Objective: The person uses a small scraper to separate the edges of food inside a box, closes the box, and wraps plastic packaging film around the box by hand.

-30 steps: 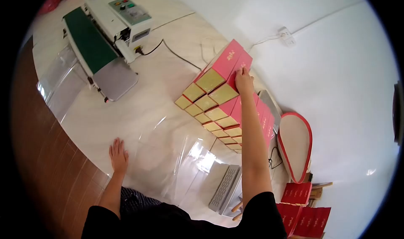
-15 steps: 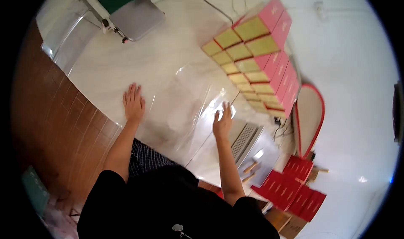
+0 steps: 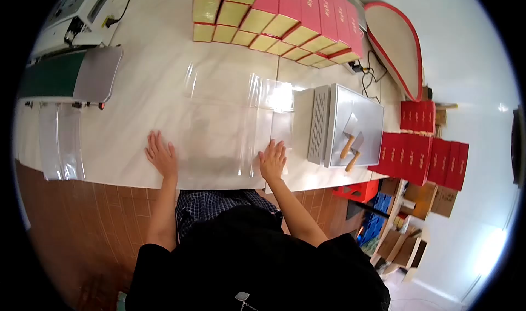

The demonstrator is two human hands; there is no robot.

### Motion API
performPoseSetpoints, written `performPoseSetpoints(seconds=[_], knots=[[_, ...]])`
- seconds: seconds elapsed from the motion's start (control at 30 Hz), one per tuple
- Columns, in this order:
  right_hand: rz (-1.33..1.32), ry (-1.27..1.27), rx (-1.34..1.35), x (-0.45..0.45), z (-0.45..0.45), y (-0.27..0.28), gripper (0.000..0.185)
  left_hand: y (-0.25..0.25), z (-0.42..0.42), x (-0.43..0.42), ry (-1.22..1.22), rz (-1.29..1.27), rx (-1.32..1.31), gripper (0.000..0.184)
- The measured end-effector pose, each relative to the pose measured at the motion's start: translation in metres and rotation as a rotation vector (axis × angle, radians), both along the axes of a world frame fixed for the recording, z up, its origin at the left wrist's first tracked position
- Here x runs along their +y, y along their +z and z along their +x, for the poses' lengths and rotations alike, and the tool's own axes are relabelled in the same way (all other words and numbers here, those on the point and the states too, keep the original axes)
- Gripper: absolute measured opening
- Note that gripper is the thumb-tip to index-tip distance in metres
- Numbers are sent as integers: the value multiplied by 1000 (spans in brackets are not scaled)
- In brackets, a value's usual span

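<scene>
Left to right: my left hand (image 3: 162, 159) lies on the surface (image 3: 134, 86), grip spread and holding nothing. Clear film (image 3: 213, 138) lies between my hands. My right hand (image 3: 272, 162), at the box stack (image 3: 307, 12) a second ago, now lies by the film's right edge, grip loosely spread; I judge box handling paused. Counted: one green-belted machine (image 3: 55, 73); one stack, cut off, its boxes uncountable; one silver tray (image 3: 370, 114); two wooden-handled scrapers (image 3: 347, 146); red boxes (image 3: 408, 155), overlapping too much to count.
</scene>
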State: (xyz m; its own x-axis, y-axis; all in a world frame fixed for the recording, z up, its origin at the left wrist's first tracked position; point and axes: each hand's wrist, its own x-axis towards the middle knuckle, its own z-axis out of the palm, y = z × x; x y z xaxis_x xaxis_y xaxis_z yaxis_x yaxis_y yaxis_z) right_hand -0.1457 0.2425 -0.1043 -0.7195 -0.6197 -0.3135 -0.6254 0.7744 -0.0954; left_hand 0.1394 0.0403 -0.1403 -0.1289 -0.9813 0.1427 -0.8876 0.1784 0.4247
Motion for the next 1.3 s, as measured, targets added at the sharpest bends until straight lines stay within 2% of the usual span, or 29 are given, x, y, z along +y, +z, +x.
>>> performPoseSetpoints(seconds=[0.2,0.3,0.37,0.43,0.47,0.53,0.57,0.6,0.73,0.77,0.8,0.83,0.87,0.9,0.93,0.97,1.03,1.07,1.1,1.17,1.2,1.23,1.3], knots=[[107,-5,-11,-17,26,4,76,7,-1,-3,-142,37,19,55],[203,29,15,-41,34,10,79,-10,7,-5,-199,-50,104,53],[-20,-25,106,-34,26,-13,82,-22,6,-7,-242,-161,139,51],[-249,-117,142,-36,11,15,76,-22,5,-6,-239,-142,72,51],[-251,-183,180,-27,0,35,76,-22,5,-5,-238,-130,45,49],[-584,-159,163,-13,-36,77,66,-29,7,-4,-205,-148,-113,49],[-653,-114,331,0,-56,93,61,-29,8,-4,-222,-172,-104,49],[-691,-156,339,14,-73,111,58,-25,12,-7,-213,-164,-146,48],[-716,-269,736,107,-168,162,51,-30,11,-11,-185,-181,-135,48],[-782,-383,776,129,-189,176,52,-38,13,-16,-222,-345,-57,48],[-800,-437,812,164,-213,178,52,-54,19,-27,-208,-342,14,51],[-817,-597,791,195,-233,189,53,-63,22,-33,-70,-152,13,50],[-910,-658,796,227,-256,193,53,-80,22,-44,-145,-413,115,49],[-976,-773,816,263,-284,185,51,-74,0,-50,-152,-445,138,49],[-1147,-920,691,296,-309,193,49,-60,-17,-54,64,-376,331,44],[-1055,-1021,776,328,-332,196,45,8,-59,-20,306,-156,465,44],[-1185,-1163,746,375,-373,214,58,-4,-95,-20,263,-162,418,44],[-1198,-1141,794,393,-391,221,67,-8,-112,-22,253,-138,373,45],[-1082,-997,973,396,-396,243,68,-6,-133,-19,174,-145,417,46],[-759,-806,1162,414,-428,249,91,23,-186,16,73,-138,578,47],[-606,-761,1128,413,-434,264,97,44,-210,39,40,-139,696,46],[-460,-712,1093,409,-439,281,104,54,-221,56,59,-166,699,46],[-302,-610,1098,413,-460,293,110,72,-232,79,-165,-106,721,50]])
